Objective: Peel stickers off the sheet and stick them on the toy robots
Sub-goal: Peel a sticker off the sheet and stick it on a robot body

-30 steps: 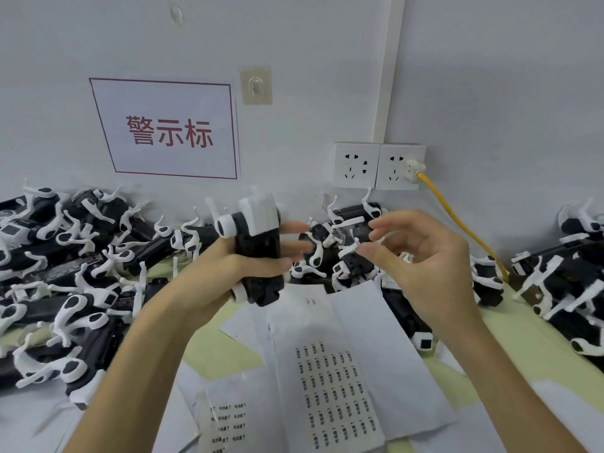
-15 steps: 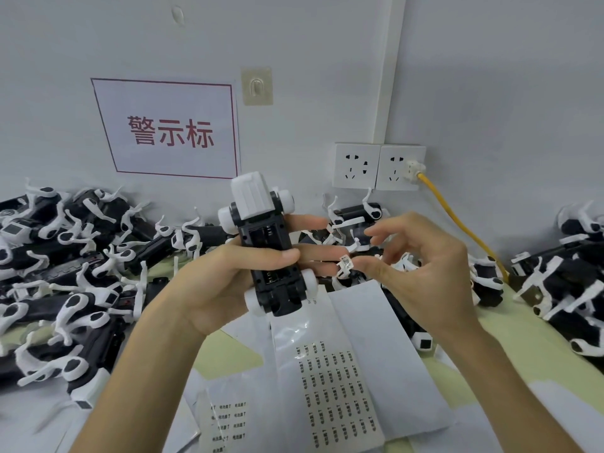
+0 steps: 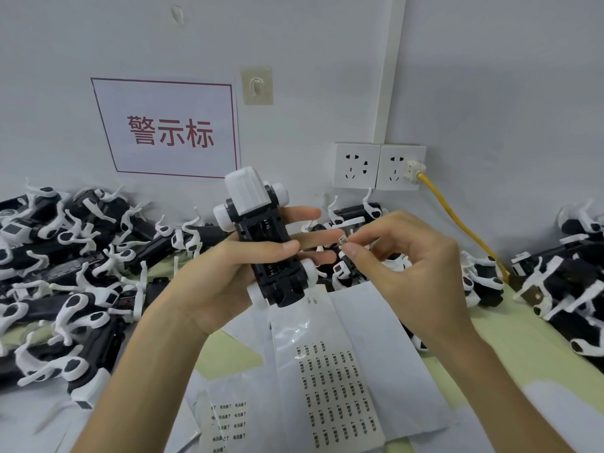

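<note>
Black-and-white toy robot (image 3: 261,237), white sticker sheet (image 3: 330,387) with black print, yellow cable (image 3: 457,220).

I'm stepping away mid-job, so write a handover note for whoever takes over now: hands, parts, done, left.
Left hand grips a toy robot, underside facing the camera.
Right hand pinches a peeled sticker beside it, not yet stuck on.
Sticker sheet lies on the table below, many stickers remaining.
Left: apply it, then the robot piles either side.

Toy assembly workbench: heaps of identical toy robots (image 3: 75,276), sticker sheets (image 3: 330,387), wall sign (image 3: 166,132).
</note>
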`<state>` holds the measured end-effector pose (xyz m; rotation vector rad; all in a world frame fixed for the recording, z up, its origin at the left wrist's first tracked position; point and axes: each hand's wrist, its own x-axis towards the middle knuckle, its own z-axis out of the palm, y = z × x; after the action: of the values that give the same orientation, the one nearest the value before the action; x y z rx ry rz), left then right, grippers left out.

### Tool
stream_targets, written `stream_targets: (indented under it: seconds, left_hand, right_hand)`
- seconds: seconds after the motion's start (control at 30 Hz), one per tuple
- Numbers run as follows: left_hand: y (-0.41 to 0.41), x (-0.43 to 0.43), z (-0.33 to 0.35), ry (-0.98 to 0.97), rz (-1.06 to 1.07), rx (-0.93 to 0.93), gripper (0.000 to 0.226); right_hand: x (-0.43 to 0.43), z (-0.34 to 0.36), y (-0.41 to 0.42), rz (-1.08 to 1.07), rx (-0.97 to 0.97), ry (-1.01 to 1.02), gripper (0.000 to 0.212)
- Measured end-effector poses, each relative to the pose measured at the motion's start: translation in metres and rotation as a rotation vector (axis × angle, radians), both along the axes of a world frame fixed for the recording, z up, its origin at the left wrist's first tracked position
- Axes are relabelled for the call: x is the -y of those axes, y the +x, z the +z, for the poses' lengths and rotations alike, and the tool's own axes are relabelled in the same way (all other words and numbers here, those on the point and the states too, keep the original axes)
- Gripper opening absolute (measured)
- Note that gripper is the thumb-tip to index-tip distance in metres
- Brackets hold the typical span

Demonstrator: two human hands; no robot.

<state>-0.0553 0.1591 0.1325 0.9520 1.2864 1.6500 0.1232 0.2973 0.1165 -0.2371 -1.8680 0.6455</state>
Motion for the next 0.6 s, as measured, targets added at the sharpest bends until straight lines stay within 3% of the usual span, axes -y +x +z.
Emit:
stream_targets:
  seconds: [0.1,0.2,0.43,0.53,0.6]
  left_hand:
    - [0.004,0.0,0.005,0.036,-0.109,-0.032,0.051]
    - [0.006,0.001,0.008,0.084,-0.269,-0.015,0.041]
    - [0.009,-0.005,0.004,0.103,-0.207,-0.101,0.035]
    - [0.012,-0.011,0.003,0.17,-0.104,0.041,0.032]
    - [0.014,-0.014,0.002,0.243,-0.02,0.219,0.036]
  right_hand:
    - [0.0,-0.001,0.0,-0.062,-0.008,0.012,0.013]
    - [0.002,-0.001,0.0,-0.094,-0.016,0.01,0.017]
    - [0.0,-0.006,-0.004,-0.097,0.01,0.133,0.019]
    - [0.008,-0.006,-0.006,-0.03,-0.036,0.181,0.015]
    - [0.015,-0.006,-0.007,0.05,-0.054,0.11,0.011]
